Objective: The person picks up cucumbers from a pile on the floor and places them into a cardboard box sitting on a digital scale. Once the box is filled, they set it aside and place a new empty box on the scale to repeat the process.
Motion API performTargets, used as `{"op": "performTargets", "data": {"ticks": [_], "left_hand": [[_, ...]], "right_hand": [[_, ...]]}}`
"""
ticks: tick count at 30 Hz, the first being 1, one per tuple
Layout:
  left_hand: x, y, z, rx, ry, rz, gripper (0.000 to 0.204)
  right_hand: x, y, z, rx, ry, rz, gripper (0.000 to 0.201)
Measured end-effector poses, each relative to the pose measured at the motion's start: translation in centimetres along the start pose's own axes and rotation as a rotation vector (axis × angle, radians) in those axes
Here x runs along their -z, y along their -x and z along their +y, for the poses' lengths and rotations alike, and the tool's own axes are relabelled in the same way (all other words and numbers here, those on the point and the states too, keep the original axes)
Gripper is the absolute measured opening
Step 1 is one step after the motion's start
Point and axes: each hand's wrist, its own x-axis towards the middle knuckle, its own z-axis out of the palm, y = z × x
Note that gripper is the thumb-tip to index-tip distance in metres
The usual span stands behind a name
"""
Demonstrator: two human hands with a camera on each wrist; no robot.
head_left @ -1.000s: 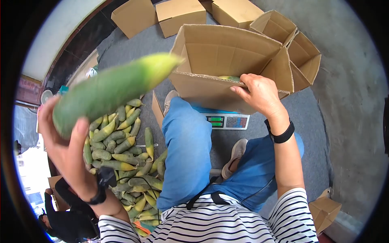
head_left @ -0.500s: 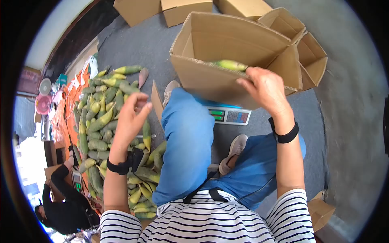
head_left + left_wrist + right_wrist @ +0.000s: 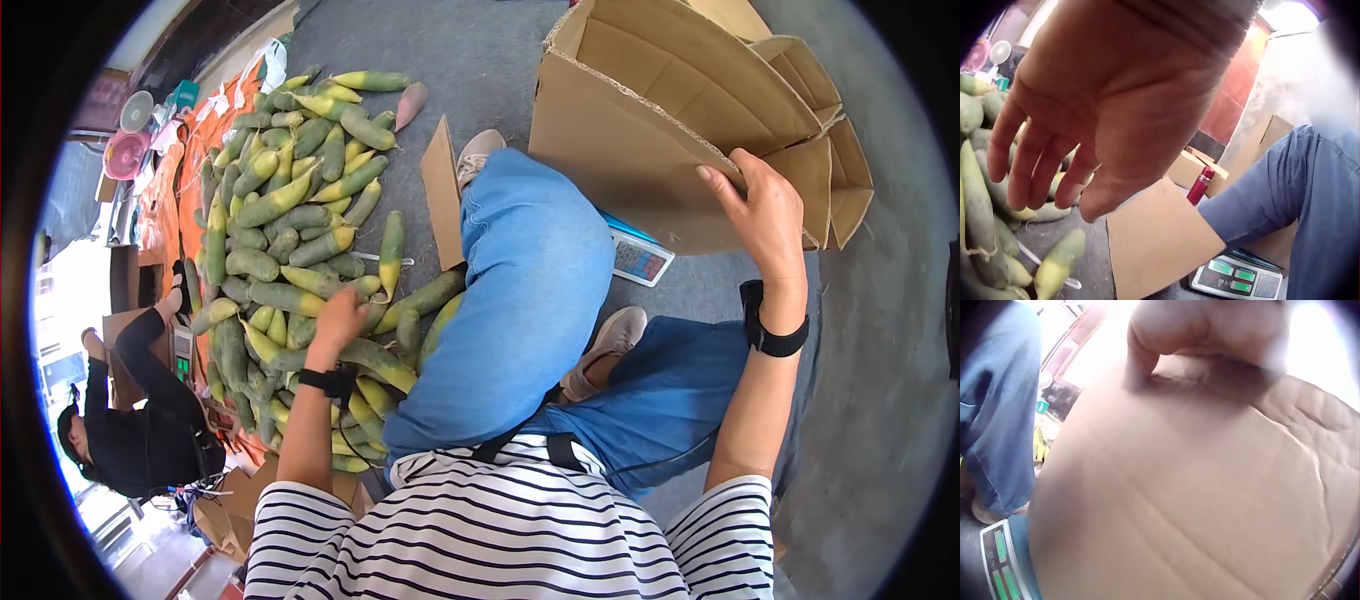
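My left hand (image 3: 340,318) is low over the heap of green radishes (image 3: 285,213), above its near right part. In the left wrist view the same hand (image 3: 1116,106) hangs with its fingers loosely extended and nothing in them; radishes lie behind and below. My right hand (image 3: 770,210) grips the near rim of a tall open cardboard box (image 3: 630,150), thumb on the outer wall, the other fingers over the edge. The box stands tilted on a digital scale (image 3: 640,258), and its bottom inside is hidden. In the right wrist view, the box wall (image 3: 1179,487) fills most of the frame.
A loose cardboard flap (image 3: 441,190) stands between the heap and my left knee (image 3: 520,290). One reddish radish (image 3: 410,105) lies at the heap's far edge. More cardboard boxes (image 3: 850,185) adjoin the large one. Another person (image 3: 150,420) in black sits at the left.
A second ago my left hand held a green radish raised; it has since let go and moved down to the heap. The head view has turned left. My right hand stays on the box rim.
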Motion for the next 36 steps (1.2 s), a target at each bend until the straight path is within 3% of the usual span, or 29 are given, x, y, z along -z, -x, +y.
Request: {"op": "performTargets", "data": {"ticks": [1, 3, 6, 7, 10, 12, 15, 20, 22, 27, 28, 30, 31, 32, 34, 36], "left_hand": [[-1.2, -0.4, 0.3, -0.001, 0.005, -0.001, 0.027], [-3.7, -1.4, 0.8, 0.025, -0.027, -0.205, 0.035], [-7.7, -2.6, 0.6, -0.087, -0.017, -0.154, 0.043], [-8.1, -3.2, 1.4, -0.011, -0.092, -0.303, 0.054], [-10.0, -3.1, 2.1, 0.019, -0.076, -0.371, 0.060], [-13.6, -3.8, 0.6, 0.027, -0.109, -0.305, 0.061], [-14.5, -3.4, 0.6, 0.021, -0.113, -0.205, 0.058], [-7.5, -0.2, 2.6, 0.024, 0.016, -0.098, 0.052], [-3.8, 0.7, 2.6, -0.009, 0.159, 0.170, 0.051], [10.2, 2.4, 6.5, -0.195, 0.383, 0.601, 0.051], [13.0, 2.7, 7.8, -0.222, 0.461, 0.646, 0.051], [17.5, 2.8, 10.9, -0.446, 0.625, 0.784, 0.051], [19.6, 3.7, 13.5, -0.439, 0.706, 0.800, 0.050], [21.2, 4.5, 16.5, -0.434, 0.791, 0.813, 0.050], [22.8, 4.0, 22.2, -0.666, 1.118, 0.789, 0.048], [23.4, 3.1, 27.2, -0.812, 1.093, 0.736, 0.046]], "right_hand": [[0.0, 0.0, 0.0, 0.002, 0.004, -0.002, 0.041], [-0.1, 0.0, 0.1, 0.001, 0.018, -0.010, 0.042], [0.0, 0.0, -0.1, 0.004, 0.022, -0.008, 0.042], [0.1, 0.0, -0.3, 0.008, 0.025, -0.010, 0.042], [0.1, -0.1, -0.5, -0.016, 0.025, -0.007, 0.041], [0.1, -0.2, -0.4, -0.024, 0.029, -0.005, 0.041], [-0.1, -0.2, 0.0, -0.007, 0.014, 0.012, 0.042], [0.1, -0.4, 0.0, -0.024, 0.014, -0.001, 0.043], [0.1, -0.3, -0.2, -0.011, 0.000, 0.010, 0.043], [0.2, -0.2, -0.1, -0.008, 0.011, -0.004, 0.040], [0.1, -0.2, -0.1, -0.006, 0.011, 0.003, 0.040], [0.0, -0.1, 0.0, 0.011, 0.014, -0.004, 0.039], [0.1, -0.1, -0.1, 0.008, 0.018, -0.012, 0.038], [0.2, -0.1, -0.2, 0.003, 0.026, -0.020, 0.038], [0.1, 0.0, 0.1, 0.030, 0.023, 0.004, 0.038], [0.2, 0.0, 0.0, 0.031, 0.014, -0.001, 0.038]]}}
